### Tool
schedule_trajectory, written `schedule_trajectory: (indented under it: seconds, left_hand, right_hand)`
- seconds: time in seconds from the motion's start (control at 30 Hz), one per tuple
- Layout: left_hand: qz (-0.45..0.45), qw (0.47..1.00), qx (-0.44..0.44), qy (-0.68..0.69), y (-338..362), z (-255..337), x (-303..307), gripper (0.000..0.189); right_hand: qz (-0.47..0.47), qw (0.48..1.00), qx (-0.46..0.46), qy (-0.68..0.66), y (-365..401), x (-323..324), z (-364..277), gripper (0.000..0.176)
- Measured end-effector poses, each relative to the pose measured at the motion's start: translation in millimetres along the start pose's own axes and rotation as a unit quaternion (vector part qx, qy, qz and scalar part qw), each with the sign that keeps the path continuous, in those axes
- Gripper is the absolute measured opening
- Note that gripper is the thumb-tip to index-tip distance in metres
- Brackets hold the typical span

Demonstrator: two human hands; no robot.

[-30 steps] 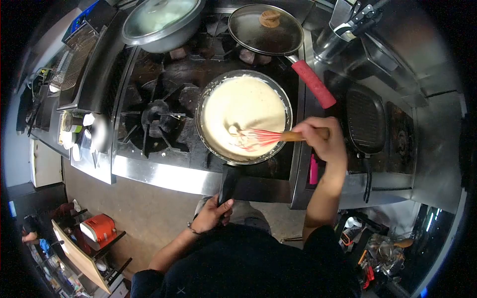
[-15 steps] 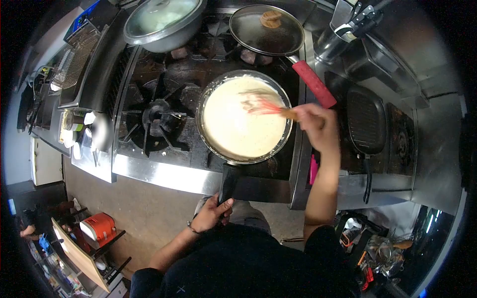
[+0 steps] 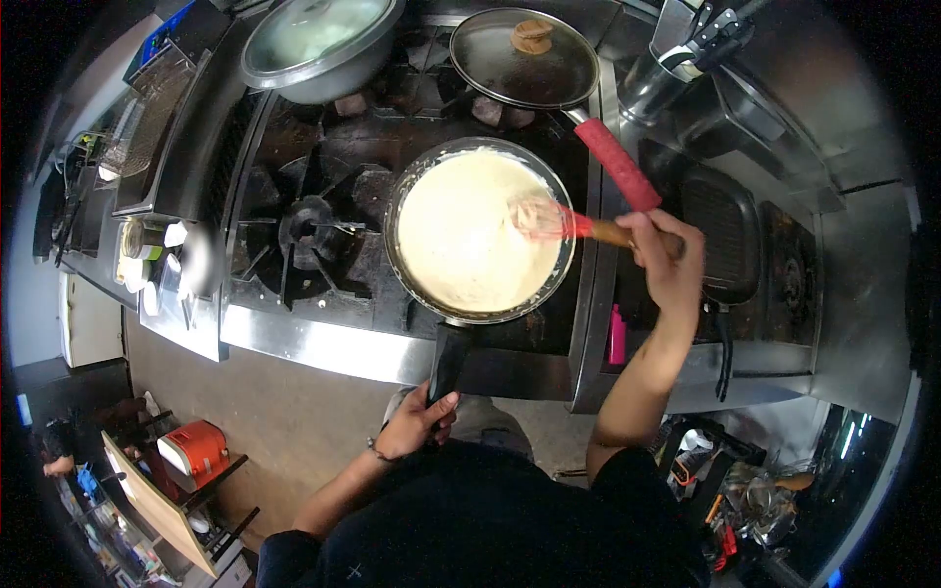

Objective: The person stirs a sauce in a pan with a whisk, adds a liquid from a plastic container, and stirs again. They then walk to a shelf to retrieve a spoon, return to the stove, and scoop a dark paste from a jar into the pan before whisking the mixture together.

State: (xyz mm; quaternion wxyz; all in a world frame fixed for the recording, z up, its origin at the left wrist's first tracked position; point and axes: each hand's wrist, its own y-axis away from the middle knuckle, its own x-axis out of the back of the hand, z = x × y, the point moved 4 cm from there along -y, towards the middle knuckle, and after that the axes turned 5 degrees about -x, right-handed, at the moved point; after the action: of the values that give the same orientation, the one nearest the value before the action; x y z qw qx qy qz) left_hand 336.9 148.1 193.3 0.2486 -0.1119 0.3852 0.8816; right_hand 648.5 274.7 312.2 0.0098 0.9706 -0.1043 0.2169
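A frying pan [image 3: 390, 257] full of creamy pale-yellow sauce [image 3: 461, 235] sits on the front right burner of the stove. My left hand [image 3: 420, 423] is wrapped around its black handle [image 3: 450, 363], which points toward my body. Over the right side of the pan, my right hand [image 3: 668, 257] grips the wooden handle of a whisk [image 3: 578, 225]. The whisk's red-and-wire head dips into the sauce near the right rim, and its wires are blurred by motion.
Behind the pan stand a lidded pot [image 3: 323, 59] and a glass-lidded pan [image 3: 524, 69] with a red-sleeved handle [image 3: 618, 164]. A black grill pan [image 3: 720, 235], a pink lighter-like object [image 3: 617, 335] and a knife holder [image 3: 655, 86] are on the right. A bare burner [image 3: 309, 230] lies left.
My right hand has moved right and slightly down, drawing the whisk from the middle of the sauce toward the right rim. My left hand stays on the pan handle.
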Motion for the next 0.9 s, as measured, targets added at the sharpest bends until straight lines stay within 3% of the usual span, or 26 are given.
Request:
schedule_trajectory:
  seconds: [0.07,0.13,0.2,0.27,0.33,0.4,0.47,0.57,0.67,0.7,0.8,0.9]
  left_hand:
    - [-0.002,1.000,-0.001,0.002,0,-1,0,0.024]
    - [-0.001,1.000,-0.002,0.013,0,2,-2,0.023]
    - [-0.007,1.000,-0.008,0.018,-3,-4,2,0.023]
    - [-0.013,1.000,-0.013,0.023,-2,-7,2,0.023]
    - [-0.017,0.999,-0.016,0.026,-2,-5,1,0.024]
    - [-0.017,0.999,-0.012,0.028,-3,-2,-1,0.024]
    - [-0.013,0.999,-0.008,0.030,-2,1,-1,0.024]
    - [-0.004,1.000,0.000,0.016,0,1,-1,0.023]
    - [-0.008,1.000,-0.002,0.028,-1,-1,-2,0.023]
    - [-0.006,1.000,-0.001,0.024,-1,0,-2,0.024]
    - [-0.003,1.000,-0.002,0.019,0,0,-2,0.024]
    - [-0.010,0.999,-0.005,0.034,-3,-6,1,0.023]
  right_hand:
    - [-0.020,0.998,0.050,0.042,-12,-28,3,0.021]
    - [-0.113,0.987,0.107,0.032,-8,-39,9,0.020]
    - [-0.101,0.991,0.085,0.020,-1,-14,-1,0.020]
    - [0.004,1.000,0.014,0.009,-2,6,-1,0.024]
    - [0.002,0.999,0.047,0.011,-16,-19,0,0.023]
    - [-0.097,0.993,0.072,0.013,-16,-47,13,0.021]
    - [-0.093,0.992,0.080,0.039,-4,-29,-2,0.022]
    - [0.042,0.997,0.064,-0.022,-1,-1,-2,0.027]
    - [0.048,0.998,0.012,-0.044,-22,-28,16,0.026]
    - [0.036,0.997,0.050,-0.038,-28,-44,20,0.024]
    - [-0.107,0.989,0.040,-0.095,-20,-74,25,0.020]
    - [-0.110,0.990,0.006,-0.086,1,-41,9,0.020]
